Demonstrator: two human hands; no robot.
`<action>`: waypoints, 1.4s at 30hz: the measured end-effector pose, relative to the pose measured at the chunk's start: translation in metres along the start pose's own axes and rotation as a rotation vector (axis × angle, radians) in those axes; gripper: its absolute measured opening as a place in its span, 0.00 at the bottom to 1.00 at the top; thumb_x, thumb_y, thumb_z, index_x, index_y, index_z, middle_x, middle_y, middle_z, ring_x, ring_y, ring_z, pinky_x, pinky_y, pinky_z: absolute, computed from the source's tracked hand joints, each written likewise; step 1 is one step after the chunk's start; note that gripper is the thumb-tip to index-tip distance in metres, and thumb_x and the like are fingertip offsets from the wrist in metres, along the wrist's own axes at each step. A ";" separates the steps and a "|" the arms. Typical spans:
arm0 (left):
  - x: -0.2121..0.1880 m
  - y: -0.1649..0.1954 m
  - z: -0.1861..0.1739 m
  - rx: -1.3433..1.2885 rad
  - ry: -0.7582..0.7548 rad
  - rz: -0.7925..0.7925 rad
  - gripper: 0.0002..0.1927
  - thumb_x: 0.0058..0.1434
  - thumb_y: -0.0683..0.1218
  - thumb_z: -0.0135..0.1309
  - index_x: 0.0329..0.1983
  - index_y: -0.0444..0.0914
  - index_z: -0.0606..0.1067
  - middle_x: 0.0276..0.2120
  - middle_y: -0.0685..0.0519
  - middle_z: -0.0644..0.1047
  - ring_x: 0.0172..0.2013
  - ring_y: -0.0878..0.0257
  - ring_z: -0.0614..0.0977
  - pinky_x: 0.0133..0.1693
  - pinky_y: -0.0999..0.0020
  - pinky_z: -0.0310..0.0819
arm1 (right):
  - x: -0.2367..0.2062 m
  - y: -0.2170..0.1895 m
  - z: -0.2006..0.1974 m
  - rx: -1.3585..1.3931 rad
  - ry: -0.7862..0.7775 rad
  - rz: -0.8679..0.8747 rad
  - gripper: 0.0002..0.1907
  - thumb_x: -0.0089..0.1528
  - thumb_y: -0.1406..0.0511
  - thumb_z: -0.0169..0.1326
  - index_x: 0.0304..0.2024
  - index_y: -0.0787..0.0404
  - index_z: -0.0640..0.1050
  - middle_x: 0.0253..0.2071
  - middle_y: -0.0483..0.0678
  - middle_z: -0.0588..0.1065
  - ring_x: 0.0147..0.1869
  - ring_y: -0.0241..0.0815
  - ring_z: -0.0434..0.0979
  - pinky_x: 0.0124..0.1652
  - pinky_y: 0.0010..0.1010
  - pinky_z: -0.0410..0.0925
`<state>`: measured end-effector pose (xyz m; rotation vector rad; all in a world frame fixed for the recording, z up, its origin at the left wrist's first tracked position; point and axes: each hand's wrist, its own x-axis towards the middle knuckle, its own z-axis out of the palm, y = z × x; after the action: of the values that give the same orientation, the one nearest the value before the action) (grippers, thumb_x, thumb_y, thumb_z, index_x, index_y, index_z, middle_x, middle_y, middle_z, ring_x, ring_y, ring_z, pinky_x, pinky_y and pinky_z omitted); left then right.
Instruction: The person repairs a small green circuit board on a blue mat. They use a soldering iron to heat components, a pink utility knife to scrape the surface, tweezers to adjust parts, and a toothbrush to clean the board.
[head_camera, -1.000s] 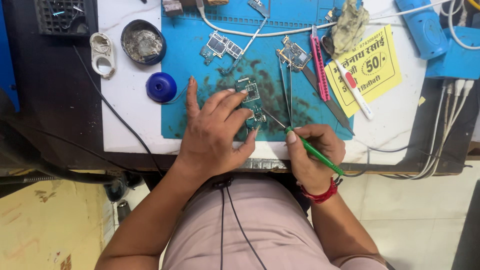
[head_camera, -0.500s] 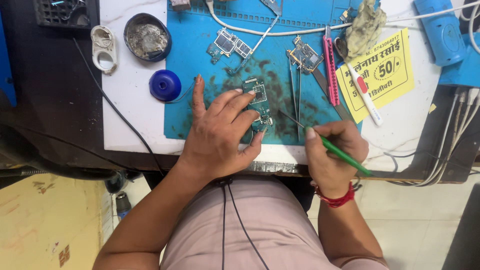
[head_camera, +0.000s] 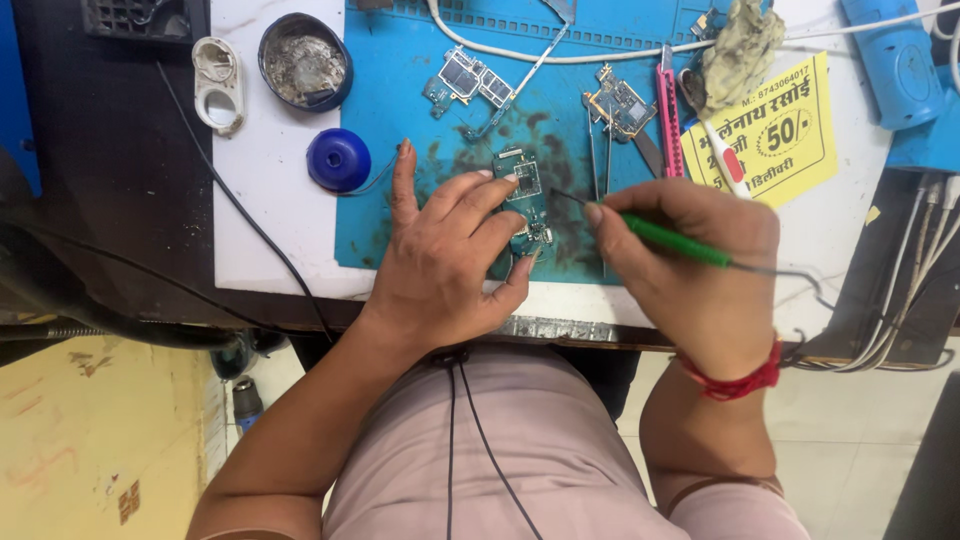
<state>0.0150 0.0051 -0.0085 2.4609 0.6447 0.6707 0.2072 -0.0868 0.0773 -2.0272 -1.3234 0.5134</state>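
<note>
Right hand (head_camera: 700, 270) lifted gripping green tool (head_camera: 675, 240), left hand (head_camera: 450, 260) pinning board (head_camera: 527, 195), yellow card (head_camera: 785, 130) right.

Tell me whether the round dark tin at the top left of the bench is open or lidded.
Open. The round dark tin has no lid on it, and greyish residue shows inside. It sits on the white board above the blue cap.

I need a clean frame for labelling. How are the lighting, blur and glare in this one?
Head view: even, bright light, soft shadows; the circuit board and the green-handled tool in the right hand look sharp; no strong glare on the blue mat; edges bend slightly.
</note>
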 end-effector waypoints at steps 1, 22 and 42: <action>0.000 0.000 0.000 0.002 -0.001 0.000 0.15 0.59 0.52 0.62 0.45 0.40 0.80 0.57 0.49 0.77 0.61 0.54 0.75 0.71 0.30 0.32 | 0.004 -0.001 -0.002 -0.026 -0.019 -0.024 0.07 0.64 0.66 0.66 0.39 0.64 0.83 0.28 0.47 0.80 0.27 0.32 0.79 0.29 0.23 0.69; 0.000 -0.001 0.002 0.001 0.010 0.003 0.15 0.60 0.52 0.62 0.44 0.39 0.80 0.56 0.49 0.77 0.61 0.54 0.75 0.71 0.29 0.32 | -0.008 0.072 0.050 0.473 0.424 -0.010 0.13 0.72 0.65 0.63 0.37 0.65 0.76 0.28 0.45 0.74 0.26 0.31 0.70 0.28 0.22 0.61; -0.002 -0.001 0.003 0.064 -0.003 0.021 0.15 0.62 0.54 0.61 0.45 0.40 0.81 0.57 0.49 0.77 0.61 0.54 0.74 0.71 0.30 0.31 | -0.039 0.073 0.063 0.465 0.276 0.055 0.12 0.72 0.68 0.59 0.35 0.65 0.73 0.26 0.46 0.76 0.29 0.31 0.74 0.32 0.23 0.67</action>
<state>0.0147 0.0040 -0.0116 2.5306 0.6487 0.6635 0.1989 -0.1226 -0.0200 -1.6779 -0.8882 0.4920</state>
